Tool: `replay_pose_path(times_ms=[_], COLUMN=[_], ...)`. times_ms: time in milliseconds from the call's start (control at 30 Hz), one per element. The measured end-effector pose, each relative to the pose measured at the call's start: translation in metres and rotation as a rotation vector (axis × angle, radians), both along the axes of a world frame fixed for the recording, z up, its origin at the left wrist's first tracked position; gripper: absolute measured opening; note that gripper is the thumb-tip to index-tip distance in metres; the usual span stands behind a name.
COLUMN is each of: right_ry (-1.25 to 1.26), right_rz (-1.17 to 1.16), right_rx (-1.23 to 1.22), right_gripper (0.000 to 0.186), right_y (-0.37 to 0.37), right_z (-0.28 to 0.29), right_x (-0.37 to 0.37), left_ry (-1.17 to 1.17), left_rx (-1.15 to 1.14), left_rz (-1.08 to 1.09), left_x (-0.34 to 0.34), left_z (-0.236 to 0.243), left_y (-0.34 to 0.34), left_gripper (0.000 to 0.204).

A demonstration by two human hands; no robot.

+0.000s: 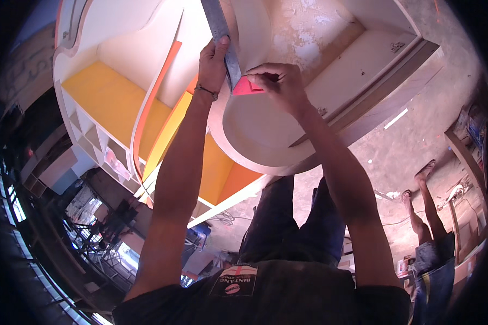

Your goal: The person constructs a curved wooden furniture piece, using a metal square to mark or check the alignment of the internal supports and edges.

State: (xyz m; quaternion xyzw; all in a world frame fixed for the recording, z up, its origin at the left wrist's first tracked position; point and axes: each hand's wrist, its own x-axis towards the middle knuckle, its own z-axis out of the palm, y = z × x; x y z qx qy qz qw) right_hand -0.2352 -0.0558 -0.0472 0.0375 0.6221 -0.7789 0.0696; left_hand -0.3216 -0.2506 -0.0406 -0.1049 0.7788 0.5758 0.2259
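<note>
Grey flat metal ruler (222,40), long and straight, lies slanted across a cream-coloured curved wooden panel (260,132), running from the top edge of the view down to the middle of the panel's upper part. Left hand (212,62) is clamped on the ruler, thumb on top and fingers wrapped round its left edge, pressing it against the panel. Right hand (279,81) is closed on a small pink-red triangular piece (248,86), pinched between thumb and fingertips; the piece's left corner touches the ruler's lower end, just beside the left hand. A thin dark bracelet (207,91) sits on the left wrist. Both forearms reach up from the lower edge.

Around: the panel is part of a large cream cabinet with orange and yellow shelf surfaces (111,100) at left and small cubby compartments at its far left. Bare concrete floor (417,135) at right. Another person's bare legs and feet (425,200) stand at lower right, well apart from the hands. Cluttered workshop stuff at lower left, too blurred to tell.
</note>
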Motion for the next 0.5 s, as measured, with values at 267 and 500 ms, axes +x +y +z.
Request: replay_pose_path(times_ms=[267, 500], right_ry=[0.011, -0.140], right_rz=[-0.078, 0.003], right_rx=[0.250, 0.055], right_gripper=[0.014, 0.015], right_y=[0.048, 0.021], right_z=[0.034, 0.024], right_x=[-0.038, 0.051], left_ry=[0.233, 0.487], left_rx=[-0.197, -0.649], left_rz=[-0.238, 0.366], left_x=[0.053, 0.073], left_z=[0.033, 0.023], left_y=[-0.013, -0.070], left_gripper=[0.066, 0.053])
